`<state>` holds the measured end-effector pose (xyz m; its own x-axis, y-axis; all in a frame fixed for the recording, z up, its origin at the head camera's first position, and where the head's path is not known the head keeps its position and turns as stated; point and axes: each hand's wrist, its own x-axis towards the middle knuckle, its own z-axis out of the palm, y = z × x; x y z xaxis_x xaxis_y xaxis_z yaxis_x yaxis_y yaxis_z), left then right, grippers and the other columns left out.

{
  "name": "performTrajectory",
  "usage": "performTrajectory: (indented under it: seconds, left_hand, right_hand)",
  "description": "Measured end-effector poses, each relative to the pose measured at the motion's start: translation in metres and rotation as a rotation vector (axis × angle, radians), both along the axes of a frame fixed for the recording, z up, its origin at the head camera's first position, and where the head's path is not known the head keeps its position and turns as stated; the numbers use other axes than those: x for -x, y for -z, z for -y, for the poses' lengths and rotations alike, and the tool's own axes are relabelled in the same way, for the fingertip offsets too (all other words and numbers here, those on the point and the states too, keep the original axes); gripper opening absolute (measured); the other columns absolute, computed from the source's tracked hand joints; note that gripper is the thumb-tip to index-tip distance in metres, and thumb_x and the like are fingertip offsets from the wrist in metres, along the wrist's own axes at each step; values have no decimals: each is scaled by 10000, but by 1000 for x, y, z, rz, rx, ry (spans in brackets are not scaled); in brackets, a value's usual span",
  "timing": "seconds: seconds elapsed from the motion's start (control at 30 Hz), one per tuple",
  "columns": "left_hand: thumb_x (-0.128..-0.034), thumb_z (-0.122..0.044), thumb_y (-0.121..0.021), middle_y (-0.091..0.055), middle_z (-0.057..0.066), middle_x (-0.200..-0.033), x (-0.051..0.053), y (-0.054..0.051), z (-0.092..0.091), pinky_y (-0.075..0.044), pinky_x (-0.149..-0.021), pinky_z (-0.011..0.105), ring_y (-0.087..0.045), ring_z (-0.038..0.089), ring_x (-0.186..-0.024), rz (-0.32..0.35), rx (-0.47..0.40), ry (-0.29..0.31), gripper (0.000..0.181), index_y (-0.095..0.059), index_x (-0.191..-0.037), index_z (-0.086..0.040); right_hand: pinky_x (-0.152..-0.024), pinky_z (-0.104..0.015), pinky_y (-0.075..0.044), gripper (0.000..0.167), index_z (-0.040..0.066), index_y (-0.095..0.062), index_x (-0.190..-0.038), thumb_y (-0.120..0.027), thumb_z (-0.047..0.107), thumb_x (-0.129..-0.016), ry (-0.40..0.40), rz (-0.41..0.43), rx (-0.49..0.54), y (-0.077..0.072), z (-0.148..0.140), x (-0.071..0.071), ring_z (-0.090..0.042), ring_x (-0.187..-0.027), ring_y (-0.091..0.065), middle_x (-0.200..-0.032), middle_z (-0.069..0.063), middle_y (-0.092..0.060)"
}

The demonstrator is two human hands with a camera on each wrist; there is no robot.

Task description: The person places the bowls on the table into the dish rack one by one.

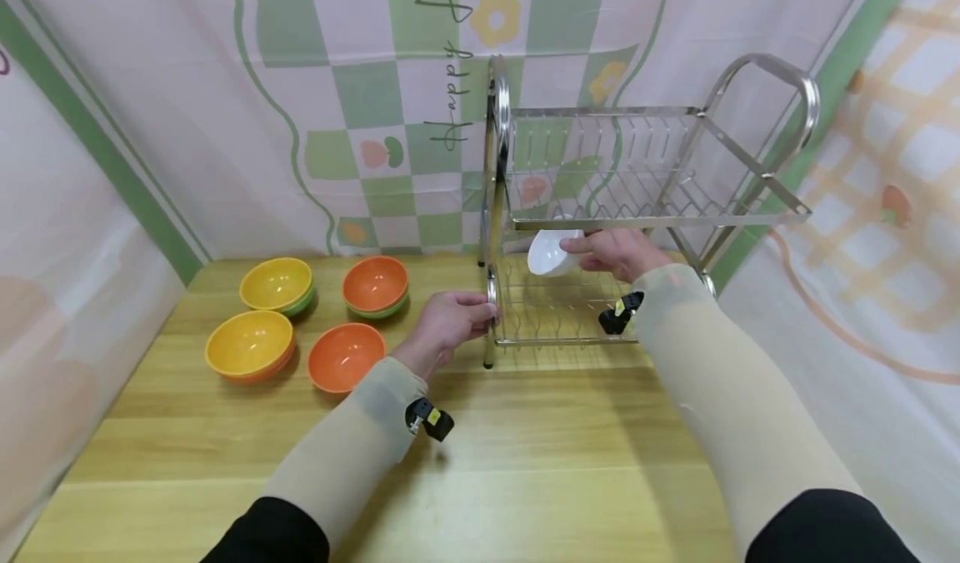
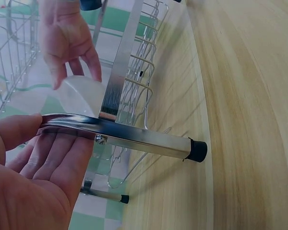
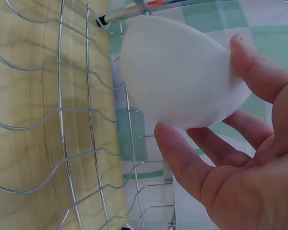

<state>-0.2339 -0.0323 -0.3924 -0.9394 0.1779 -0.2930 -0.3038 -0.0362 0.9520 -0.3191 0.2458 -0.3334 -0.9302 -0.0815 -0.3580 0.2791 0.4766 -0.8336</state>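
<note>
A white bowl (image 1: pixel 553 252) is tilted on its side between the two tiers of a metal dish rack (image 1: pixel 600 223). My right hand (image 1: pixel 621 253) pinches it from the right, thumb on one side and fingers on the other, as the right wrist view shows with the bowl (image 3: pixel 177 72) above the wire bars of the lower tier. At the rack's left front leg, my left hand (image 1: pixel 453 323) grips the curved metal frame (image 2: pixel 72 122) between thumb and fingers. Whether the bowl touches the lower wires cannot be told.
Left of the rack stand two yellow bowls (image 1: pixel 276 284) (image 1: pixel 250 344) and two orange bowls (image 1: pixel 375 284) (image 1: pixel 347 358), some stacked on others. The upper tier (image 1: pixel 615 171) overhangs the right hand. A patterned curtain (image 1: pixel 360 113) hangs behind the wooden table (image 1: pixel 525 463).
</note>
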Motion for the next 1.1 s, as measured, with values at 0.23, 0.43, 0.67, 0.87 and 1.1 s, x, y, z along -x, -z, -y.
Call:
performTrajectory:
  seconds: [0.23, 0.43, 0.67, 0.87, 1.1]
  left_hand:
    - [-919, -37, -710, -723, 108, -1006, -1, -2, -1, -588, -810, 324, -698, 247, -912, 0, 15, 5, 274, -678, -1180, 42]
    - [-916, -37, -713, -723, 110, -1002, -1, -2, -1, -590, -806, 325, -698, 249, -907, 1, 16, -2, 244, -693, -1151, 28]
    - [-916, -32, -711, -726, 105, -1001, 0, -1, -1, -584, -831, 346, -698, 247, -903, 14, 11, -8, 277, -677, -1182, 40]
    - [-917, -32, -712, -729, 106, -996, -1, -2, -1, -588, -815, 337, -699, 244, -901, 11, 13, -12, 243, -695, -1153, 23]
    - [-917, -40, -716, -730, 99, -991, -1, -2, -1, -592, -797, 324, -698, 240, -897, 13, 15, -10, 184, -717, -1096, 0]
  right_hand:
    - [-1123, -622, -256, 681, 49, -441, -1410, -713, 432, -915, -39, 50, -134, -5, 0, 5, -422, -1319, -403, -1498, -180, -352]
    - [-1085, -645, -307, 703, 69, -387, -1485, -732, 312, -923, -99, -45, -120, -8, 6, 6, -420, -1312, -405, -1532, -203, -335]
    - [-1074, -563, -374, 652, 41, -405, -1458, -739, 195, -919, -98, -82, -97, -6, 14, 7, -401, -1249, -444, -1480, -203, -382]
    - [-1070, -612, -346, 804, 40, -400, -1454, -726, 498, -880, -66, 61, -297, -10, 15, 7, -442, -1290, -422, -1457, -229, -420]
    - [-1092, -655, -281, 903, 56, -293, -1527, -727, 505, -876, -70, 111, -275, -8, 23, 12, -484, -1366, -316, -1514, -276, -334]
